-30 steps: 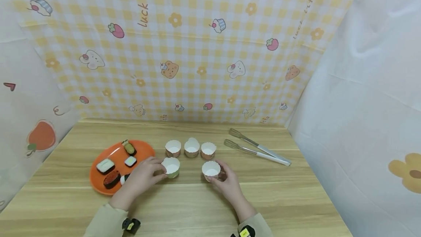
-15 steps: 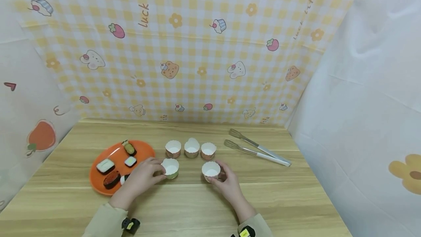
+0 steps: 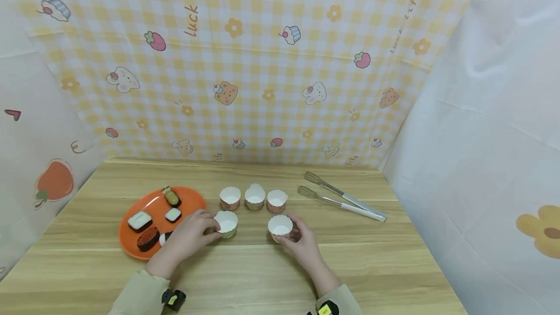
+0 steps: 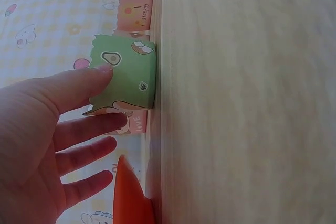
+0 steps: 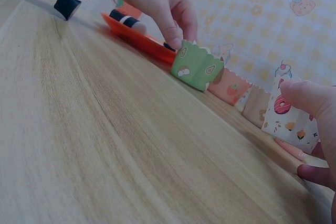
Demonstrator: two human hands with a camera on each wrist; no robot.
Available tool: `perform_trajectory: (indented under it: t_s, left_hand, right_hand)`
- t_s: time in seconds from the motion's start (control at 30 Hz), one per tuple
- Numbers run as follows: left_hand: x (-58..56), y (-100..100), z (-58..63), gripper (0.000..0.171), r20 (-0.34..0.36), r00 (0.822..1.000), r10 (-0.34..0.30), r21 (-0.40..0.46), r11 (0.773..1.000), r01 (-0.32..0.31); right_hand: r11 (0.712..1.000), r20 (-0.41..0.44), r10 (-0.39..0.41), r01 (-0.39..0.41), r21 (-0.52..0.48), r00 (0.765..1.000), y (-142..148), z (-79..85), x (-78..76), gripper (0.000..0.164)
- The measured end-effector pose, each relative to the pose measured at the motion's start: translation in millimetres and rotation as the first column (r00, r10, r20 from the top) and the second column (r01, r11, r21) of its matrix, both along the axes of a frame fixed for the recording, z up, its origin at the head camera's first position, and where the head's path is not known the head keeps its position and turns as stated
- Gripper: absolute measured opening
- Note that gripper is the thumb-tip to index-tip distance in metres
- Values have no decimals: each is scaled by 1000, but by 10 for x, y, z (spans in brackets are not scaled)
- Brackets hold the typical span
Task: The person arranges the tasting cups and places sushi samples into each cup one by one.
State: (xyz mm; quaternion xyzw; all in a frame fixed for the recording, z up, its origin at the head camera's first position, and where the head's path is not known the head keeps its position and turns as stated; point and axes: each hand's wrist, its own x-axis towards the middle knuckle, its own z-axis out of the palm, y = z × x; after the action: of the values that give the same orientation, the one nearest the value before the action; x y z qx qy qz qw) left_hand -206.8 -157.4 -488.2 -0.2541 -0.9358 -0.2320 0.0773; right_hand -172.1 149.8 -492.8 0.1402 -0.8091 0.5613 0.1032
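A yellow-and-white gingham backdrop [image 3: 262, 69] is hung behind a wood-grain table [image 3: 245, 276]. At the table's left, an orange oval plate [image 3: 192, 197] is set; at the right, silver slotted tongs [image 3: 363, 213] are laid with their arms spread.

An avocado-printed green paper baking cup [image 3: 229, 231] is pinched by the left hand [image 3: 195, 230] at its left side, thumb and forefinger against the wall. A doughnut-printed white paper baking cup [image 3: 280, 226] is gripped by the right hand [image 3: 303, 242], thumb in front and fingers round the right side. Both cups are held upright, apart, in front of a row of three further paper baking cups [image 3: 254, 203].

Over the last second little has been altered: the green cup has been drawn very slightly toward the near edge, and the white one has been kept in place. This is best judged as fine positioning, with neither cup yet released.

On the plate, sushi pieces [image 3: 148, 239] are spaced out, one partly hidden by the left wrist.

"Luck life" is printed on the backdrop; "LOVE" and, apparently, "sleepy" are lettered on cups beyond the green one. No brand can be read.
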Motion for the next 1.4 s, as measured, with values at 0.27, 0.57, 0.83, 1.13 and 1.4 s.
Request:
perform_trajectory:
  t_s: [0.27, 0.57, 0.83, 1.13, 1.4]
  left_hand:
    - [4, -5, 37, 8, -8, 1000, 3, 8, 1000, -3]
    - [20, -23, 53, 12, 1, 1000, 12, 33, 999, -12]
    - [18, -39, 64, 17, -43, 999, -8, 28, 1000, 9]
    - [39, -9, 119, 24, -51, 999, -3, 37, 999, 5]
    - [5, 65, 220, 28, -96, 995, -38, 72, 996, 45]
  right_hand:
    - [1000, 1, -5, 5, 0, 1000, -16, -7, -12, 62]
    - [1000, 2, -3, 3, 3, 1000, -16, -6, -5, 61]
    - [1000, 8, 2, -2, 3, 1000, -17, 17, 5, 60]
    - [1000, 19, 1, -1, 1, 1000, -22, 10, 10, 61]
    - [1000, 30, -5, 5, -2, 1000, -13, 11, 19, 61]
